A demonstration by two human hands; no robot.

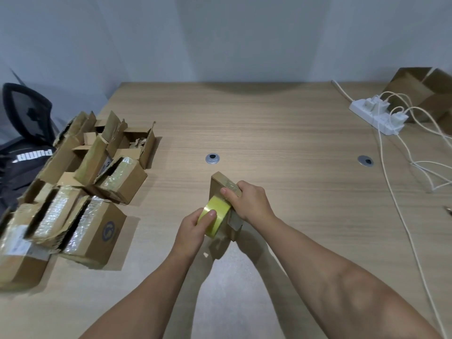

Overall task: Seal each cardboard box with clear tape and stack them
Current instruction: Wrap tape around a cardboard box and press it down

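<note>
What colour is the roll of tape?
The tape roll looks yellow, seen in the head view, held in the left hand.

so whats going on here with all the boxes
A person is taping up a small cardboard box in the middle of the table. The right hand grips the box, which stands on edge, and the left hand holds a tape roll against its side. A pile of boxes sits at the left, several with flaps open.
</note>
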